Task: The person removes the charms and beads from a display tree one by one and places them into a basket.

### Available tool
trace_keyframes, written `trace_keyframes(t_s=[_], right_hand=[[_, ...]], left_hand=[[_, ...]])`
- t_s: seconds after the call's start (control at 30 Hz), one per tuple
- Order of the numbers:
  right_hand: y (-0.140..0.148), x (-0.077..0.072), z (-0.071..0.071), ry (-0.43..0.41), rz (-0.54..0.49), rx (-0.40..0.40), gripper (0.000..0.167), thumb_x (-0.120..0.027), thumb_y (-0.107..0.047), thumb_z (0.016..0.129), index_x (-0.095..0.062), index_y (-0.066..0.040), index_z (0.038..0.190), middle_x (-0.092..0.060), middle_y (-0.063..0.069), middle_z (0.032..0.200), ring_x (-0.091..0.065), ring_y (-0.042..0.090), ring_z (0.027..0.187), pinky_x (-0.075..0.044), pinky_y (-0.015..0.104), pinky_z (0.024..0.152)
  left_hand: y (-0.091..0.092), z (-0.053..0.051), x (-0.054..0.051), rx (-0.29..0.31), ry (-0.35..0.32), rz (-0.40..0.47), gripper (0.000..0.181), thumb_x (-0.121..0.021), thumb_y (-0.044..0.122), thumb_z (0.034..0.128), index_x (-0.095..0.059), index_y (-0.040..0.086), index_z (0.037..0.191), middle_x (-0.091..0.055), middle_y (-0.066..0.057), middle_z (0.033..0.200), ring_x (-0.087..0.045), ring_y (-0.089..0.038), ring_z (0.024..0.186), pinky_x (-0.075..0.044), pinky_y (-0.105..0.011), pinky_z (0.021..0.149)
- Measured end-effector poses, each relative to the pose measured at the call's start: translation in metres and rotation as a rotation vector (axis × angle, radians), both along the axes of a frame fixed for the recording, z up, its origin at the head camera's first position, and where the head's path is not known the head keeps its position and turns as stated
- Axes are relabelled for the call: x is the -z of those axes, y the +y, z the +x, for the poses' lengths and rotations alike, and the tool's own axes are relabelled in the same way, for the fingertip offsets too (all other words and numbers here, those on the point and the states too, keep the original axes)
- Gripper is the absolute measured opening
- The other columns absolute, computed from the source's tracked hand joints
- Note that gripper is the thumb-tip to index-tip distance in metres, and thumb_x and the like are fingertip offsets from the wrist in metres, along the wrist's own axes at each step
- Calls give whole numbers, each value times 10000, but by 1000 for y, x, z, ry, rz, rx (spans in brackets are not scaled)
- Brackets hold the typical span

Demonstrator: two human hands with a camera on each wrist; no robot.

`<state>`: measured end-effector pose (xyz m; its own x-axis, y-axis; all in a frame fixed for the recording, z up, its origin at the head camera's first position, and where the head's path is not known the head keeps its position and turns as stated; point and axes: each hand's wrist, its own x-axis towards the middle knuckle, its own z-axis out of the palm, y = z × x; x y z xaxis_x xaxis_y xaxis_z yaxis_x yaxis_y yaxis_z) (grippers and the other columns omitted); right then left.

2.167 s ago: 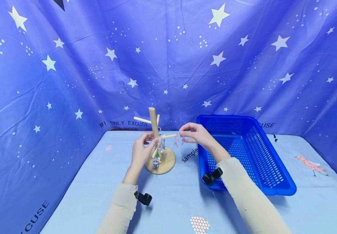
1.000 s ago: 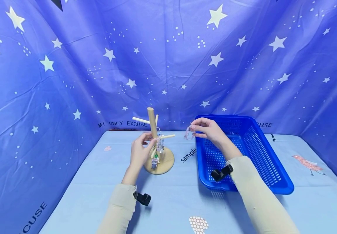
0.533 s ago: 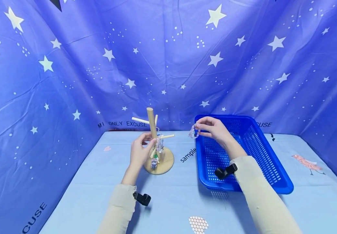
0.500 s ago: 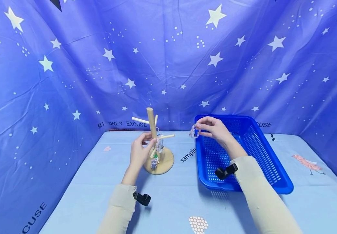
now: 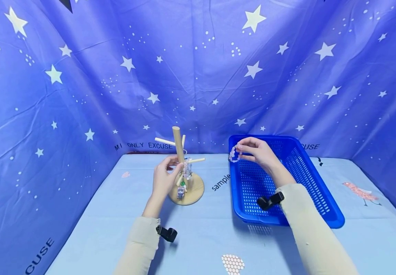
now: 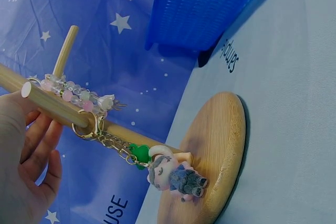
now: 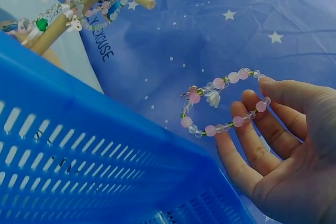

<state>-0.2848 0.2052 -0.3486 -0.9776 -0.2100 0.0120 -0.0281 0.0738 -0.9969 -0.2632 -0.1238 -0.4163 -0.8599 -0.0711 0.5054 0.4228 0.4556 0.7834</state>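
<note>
The right hand (image 5: 261, 154) pinches a pink and clear beaded bracelet (image 7: 211, 129) between thumb and fingers, over the left rim of the blue basket (image 5: 234, 191). White and pink charms hang on the bracelet. The left hand (image 5: 165, 175) grips the post of the wooden stand (image 5: 178, 141) with thumb and fingers. Beaded bracelets (image 6: 79, 94) hang on a peg of the stand. From another peg hangs a keychain with a green piece and a small figure (image 6: 184, 177) in grey-blue, close to the round base (image 6: 226, 135).
The basket stands right of the wooden stand on a light blue cloth (image 5: 198, 240) printed with "sample", hearts and a bird. A blue star-patterned curtain (image 5: 191, 68) rises behind and at both sides. Black wrist cameras sit on both sleeves.
The right hand has moved right with the bracelet, from the tip of the stand's right peg to the basket's left rim. The left hand has stayed at the post.
</note>
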Motion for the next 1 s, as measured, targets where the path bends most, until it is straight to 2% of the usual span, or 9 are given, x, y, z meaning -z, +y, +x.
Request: trace_keyframes(t_s=[0.37,0.77,1.0], right_hand=[[10,8,-5,-9,-37,6,156,-636,-172,982,-611,-97,1117,-725,-116,982,-695,83,980,-595,263,893],[20,12,-7,-47,9,29,207,-620,-207,994,-591,-93,1164,-709,-141,987,-691,34,978,-587,259,910],[24,14,-10,-49,34,17,234,-603,-200,1003,-568,-65,1190,-700,-150,986,-688,27,983,-574,293,957]], left_hand=[[-1,0,1,6,1,2,279,-738,180,901,-697,51,1145,-758,-124,1079,-723,-277,939,-584,-446,847],[-1,-2,1,12,4,6,277,-745,196,897,-699,65,1136,-757,-118,1074,-722,-272,928,-573,-528,851],[-1,-1,0,20,-5,13,267,-745,192,897,-702,67,1129,-756,-117,1083,-723,-273,934,-583,-483,841]])
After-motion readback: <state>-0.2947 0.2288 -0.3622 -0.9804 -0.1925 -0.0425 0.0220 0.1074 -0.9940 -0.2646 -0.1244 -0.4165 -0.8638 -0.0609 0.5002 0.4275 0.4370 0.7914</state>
